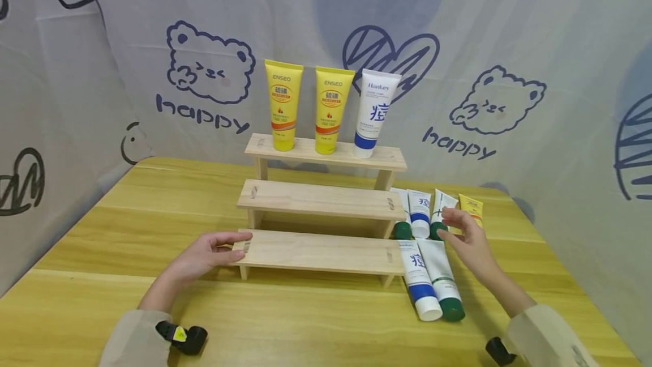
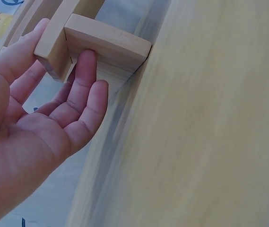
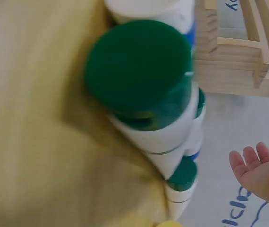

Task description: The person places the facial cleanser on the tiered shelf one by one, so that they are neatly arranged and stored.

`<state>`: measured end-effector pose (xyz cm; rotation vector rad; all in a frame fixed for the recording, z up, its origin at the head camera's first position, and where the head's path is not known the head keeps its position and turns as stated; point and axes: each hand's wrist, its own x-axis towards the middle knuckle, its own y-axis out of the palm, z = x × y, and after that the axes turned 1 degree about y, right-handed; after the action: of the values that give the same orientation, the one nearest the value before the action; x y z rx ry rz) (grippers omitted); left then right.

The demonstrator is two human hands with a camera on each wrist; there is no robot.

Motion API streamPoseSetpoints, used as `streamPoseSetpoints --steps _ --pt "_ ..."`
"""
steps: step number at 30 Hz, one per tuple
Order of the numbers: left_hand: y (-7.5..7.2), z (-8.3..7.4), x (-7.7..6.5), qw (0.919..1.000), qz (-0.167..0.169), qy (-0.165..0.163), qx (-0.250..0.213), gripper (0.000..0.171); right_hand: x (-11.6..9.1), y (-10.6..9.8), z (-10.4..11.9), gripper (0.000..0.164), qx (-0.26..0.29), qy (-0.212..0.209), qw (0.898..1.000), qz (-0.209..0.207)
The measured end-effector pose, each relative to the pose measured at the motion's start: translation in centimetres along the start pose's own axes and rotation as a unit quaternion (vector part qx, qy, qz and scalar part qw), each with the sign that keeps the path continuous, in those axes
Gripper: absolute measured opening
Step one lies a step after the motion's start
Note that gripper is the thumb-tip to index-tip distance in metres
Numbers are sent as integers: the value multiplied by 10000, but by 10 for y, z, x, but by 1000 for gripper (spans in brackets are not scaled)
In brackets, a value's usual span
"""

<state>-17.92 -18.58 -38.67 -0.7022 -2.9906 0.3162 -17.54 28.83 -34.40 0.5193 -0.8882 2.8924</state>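
Note:
A three-tier wooden display stand (image 1: 316, 251) stands on the table. My left hand (image 1: 204, 256) holds the left end of its lowest board, thumb on the board and other fingers curled beneath, as the left wrist view shows with the board's end (image 2: 54, 56). On the top tier two yellow tubes (image 1: 283, 106) and a white-and-blue tube (image 1: 376, 109) stand upright on their caps. My right hand (image 1: 471, 239), fingers loosely bent and holding nothing, hovers beside a white tube with a green cap (image 1: 442, 203) lying to the right of the stand.
Near the stand's right end lie a white-and-blue tube (image 1: 415, 265) and a green-capped tube (image 1: 440, 276) in front. Behind them are another white-and-blue tube (image 1: 419, 201), a partly hidden green-capped tube (image 1: 402, 231) and a yellow tube (image 1: 471, 204). A printed curtain (image 1: 305, 10) hangs behind the table.

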Motion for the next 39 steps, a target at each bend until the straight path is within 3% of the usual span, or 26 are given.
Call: streamPoseSetpoints --steps 5,13,22,31,39 --pt "1 -1 0 9999 -37 -47 94 50 -11 -2 -7 38 -231 507 9980 289" --pt "0 -2 0 9998 -34 66 208 49 -22 0 -15 37 -366 707 9951 585" --pt "1 0 1 9999 -38 43 106 49 -28 -1 -18 51 -365 1129 9871 1071" --pt "1 1 1 9999 -32 65 110 49 -27 -5 -21 48 -472 1418 9792 1372" --pt "1 2 0 9999 -45 49 76 49 -24 -8 -22 47 -809 1799 9571 2122"
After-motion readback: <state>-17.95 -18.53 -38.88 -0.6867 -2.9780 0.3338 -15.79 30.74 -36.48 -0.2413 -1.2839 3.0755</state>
